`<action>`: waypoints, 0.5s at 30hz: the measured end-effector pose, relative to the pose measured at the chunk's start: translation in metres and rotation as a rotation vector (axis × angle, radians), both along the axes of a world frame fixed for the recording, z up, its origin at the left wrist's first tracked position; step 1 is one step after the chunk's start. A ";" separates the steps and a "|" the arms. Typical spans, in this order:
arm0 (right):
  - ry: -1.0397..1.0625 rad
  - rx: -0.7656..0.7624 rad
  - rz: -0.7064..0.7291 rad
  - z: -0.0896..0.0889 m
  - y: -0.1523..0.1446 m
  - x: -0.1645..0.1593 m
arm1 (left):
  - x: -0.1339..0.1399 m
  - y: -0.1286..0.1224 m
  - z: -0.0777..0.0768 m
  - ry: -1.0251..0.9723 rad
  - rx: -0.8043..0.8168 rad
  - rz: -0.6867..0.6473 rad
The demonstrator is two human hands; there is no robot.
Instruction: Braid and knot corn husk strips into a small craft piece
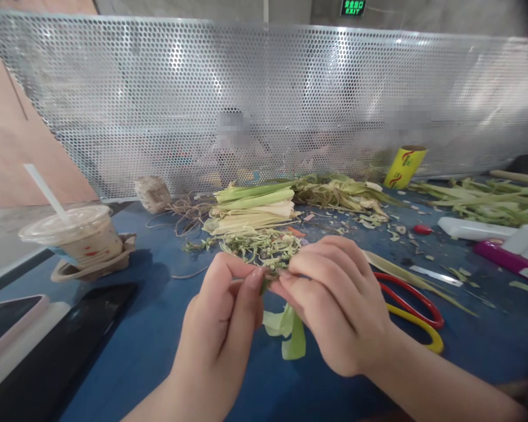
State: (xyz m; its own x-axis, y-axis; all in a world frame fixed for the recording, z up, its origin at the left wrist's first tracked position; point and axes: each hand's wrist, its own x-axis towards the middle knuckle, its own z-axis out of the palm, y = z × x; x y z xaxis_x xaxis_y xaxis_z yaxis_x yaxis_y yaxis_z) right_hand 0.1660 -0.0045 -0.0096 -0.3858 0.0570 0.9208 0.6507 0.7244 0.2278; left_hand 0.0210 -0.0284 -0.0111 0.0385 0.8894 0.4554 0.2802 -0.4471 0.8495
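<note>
My left hand (220,319) and my right hand (341,302) meet at mid-view, both closed in a pinch on a small green plant piece (269,274). The fingertips cover most of it. Below them shows a pale green leaf strip (294,340); whether it hangs from the pinched piece or lies on the table, I cannot tell. Just beyond my fingers lies a heap of small knotted green pieces (259,245). Behind that heap sits a stack of flattened pale husk strips (255,205). Red and yellow scissor handles (437,322) lie beside my right wrist.
A lidded drink cup (85,234) stands in a cardboard holder at left, near a black phone-like slab (66,346). Twine (189,211), loose husks (343,193), a yellow roll (405,167) and a white-and-purple tool (506,252) lie before a perforated metal screen (158,88).
</note>
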 end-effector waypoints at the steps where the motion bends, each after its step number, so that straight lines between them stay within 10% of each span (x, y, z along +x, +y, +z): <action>1: 0.016 -0.024 0.023 -0.002 0.001 -0.001 | 0.000 0.000 0.000 0.005 0.001 -0.008; 5: 0.050 -0.207 0.120 -0.010 0.003 -0.006 | -0.001 0.000 -0.002 0.031 -0.009 -0.027; 15: -0.170 -0.092 0.016 -0.007 0.001 -0.004 | 0.001 0.005 0.007 -0.175 -0.234 0.008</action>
State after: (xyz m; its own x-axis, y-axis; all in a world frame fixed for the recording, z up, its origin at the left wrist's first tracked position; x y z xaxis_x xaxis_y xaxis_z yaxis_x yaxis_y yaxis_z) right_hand 0.1620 -0.0037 -0.0164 -0.5371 0.1301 0.8334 0.5963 0.7574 0.2660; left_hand 0.0218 -0.0237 -0.0037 -0.0299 0.9710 0.2374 0.1233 -0.2321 0.9648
